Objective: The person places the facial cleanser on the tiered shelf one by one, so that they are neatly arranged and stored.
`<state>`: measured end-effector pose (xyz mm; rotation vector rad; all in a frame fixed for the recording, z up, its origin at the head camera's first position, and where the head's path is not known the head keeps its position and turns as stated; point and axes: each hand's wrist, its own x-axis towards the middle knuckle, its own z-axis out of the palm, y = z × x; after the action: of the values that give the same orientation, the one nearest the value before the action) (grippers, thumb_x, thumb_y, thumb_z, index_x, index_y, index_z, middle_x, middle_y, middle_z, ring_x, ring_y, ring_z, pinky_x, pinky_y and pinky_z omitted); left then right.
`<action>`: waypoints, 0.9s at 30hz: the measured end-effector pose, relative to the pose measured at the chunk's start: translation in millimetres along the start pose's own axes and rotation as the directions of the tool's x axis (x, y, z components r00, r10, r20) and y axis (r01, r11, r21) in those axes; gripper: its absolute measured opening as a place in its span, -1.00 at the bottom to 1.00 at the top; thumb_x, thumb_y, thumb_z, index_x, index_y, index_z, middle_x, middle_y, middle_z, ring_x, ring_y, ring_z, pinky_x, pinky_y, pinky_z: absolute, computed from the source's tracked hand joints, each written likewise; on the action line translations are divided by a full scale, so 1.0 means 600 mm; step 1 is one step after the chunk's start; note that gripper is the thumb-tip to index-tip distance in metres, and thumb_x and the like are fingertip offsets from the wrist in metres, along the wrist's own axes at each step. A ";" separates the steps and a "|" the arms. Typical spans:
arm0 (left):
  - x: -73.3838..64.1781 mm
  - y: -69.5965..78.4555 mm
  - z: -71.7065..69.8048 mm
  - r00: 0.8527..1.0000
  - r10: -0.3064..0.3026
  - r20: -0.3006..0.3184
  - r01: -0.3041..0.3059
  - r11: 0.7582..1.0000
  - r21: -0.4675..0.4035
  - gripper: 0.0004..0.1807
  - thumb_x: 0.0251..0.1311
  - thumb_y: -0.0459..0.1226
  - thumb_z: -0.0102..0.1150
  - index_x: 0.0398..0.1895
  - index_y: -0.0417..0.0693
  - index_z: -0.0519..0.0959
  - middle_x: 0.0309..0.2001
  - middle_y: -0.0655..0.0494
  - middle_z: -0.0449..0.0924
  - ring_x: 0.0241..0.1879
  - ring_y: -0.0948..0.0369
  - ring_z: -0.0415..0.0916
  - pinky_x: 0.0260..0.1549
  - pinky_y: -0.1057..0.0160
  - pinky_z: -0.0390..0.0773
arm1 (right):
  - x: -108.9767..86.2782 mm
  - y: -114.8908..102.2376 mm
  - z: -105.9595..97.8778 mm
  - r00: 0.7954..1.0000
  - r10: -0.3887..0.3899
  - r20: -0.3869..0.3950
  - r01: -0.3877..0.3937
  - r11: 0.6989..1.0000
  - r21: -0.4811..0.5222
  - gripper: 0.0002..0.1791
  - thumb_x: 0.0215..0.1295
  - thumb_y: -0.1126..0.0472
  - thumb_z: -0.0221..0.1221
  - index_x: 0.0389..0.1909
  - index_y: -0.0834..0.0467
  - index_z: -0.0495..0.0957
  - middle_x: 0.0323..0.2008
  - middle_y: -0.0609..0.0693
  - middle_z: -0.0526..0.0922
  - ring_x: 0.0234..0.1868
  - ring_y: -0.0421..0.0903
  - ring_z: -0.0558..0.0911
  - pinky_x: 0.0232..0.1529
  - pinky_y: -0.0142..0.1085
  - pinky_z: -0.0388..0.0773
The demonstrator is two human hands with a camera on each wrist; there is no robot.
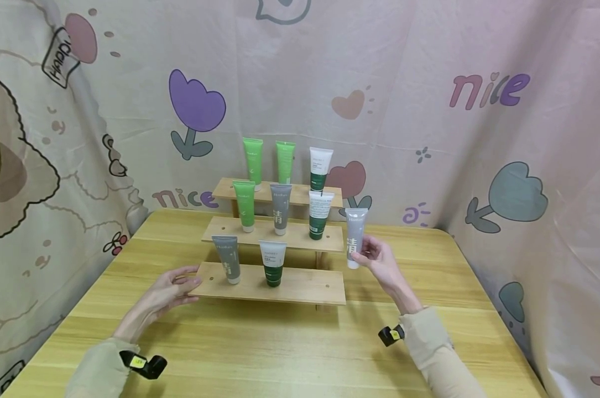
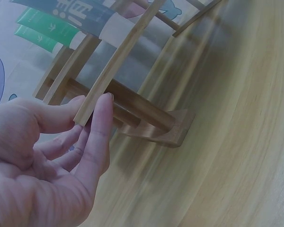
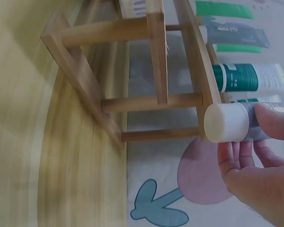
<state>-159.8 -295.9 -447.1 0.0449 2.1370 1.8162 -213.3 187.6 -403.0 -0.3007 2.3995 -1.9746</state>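
My right hand (image 1: 384, 266) holds a grey squeeze tube (image 1: 356, 232) beside the right end of a three-tier wooden display stand (image 1: 304, 288). Its white cap (image 3: 226, 123) points down in the head view, and thumb and fingers grip the tube just above it. At the other end, my left hand (image 1: 166, 291) pinches the lowest shelf board (image 2: 114, 66) between thumb and fingers. On that board stand a grey tube (image 1: 228, 260) and a white-and-green tube (image 1: 273, 262). All the tubes stand on their caps.
On the middle tier are a green tube (image 1: 245, 204), a grey tube (image 1: 281, 207) and a white-and-green tube (image 1: 319, 214). The top tier carries two green tubes (image 1: 253, 161) and a white-and-green one (image 1: 321, 166). A patterned cloth (image 1: 394, 132) hangs behind the wooden table (image 1: 260, 354).
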 end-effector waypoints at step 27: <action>0.000 0.001 0.000 1.000 0.003 0.006 -0.003 1.000 0.007 -0.20 0.52 -0.22 0.02 0.54 -0.49 -0.14 0.44 -0.65 -0.01 -0.04 0.39 0.56 0.00 0.28 0.73 | -0.014 -0.003 0.059 0.991 -0.080 0.104 0.082 0.996 -0.016 -0.54 0.16 0.48 0.30 0.10 0.46 0.50 -0.08 0.34 0.65 -0.12 -0.14 0.65 0.04 -0.44 0.65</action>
<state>-159.9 -296.0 -446.4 0.0546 2.1400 1.8083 -200.2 154.3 -408.9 -0.4964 2.3805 -1.9163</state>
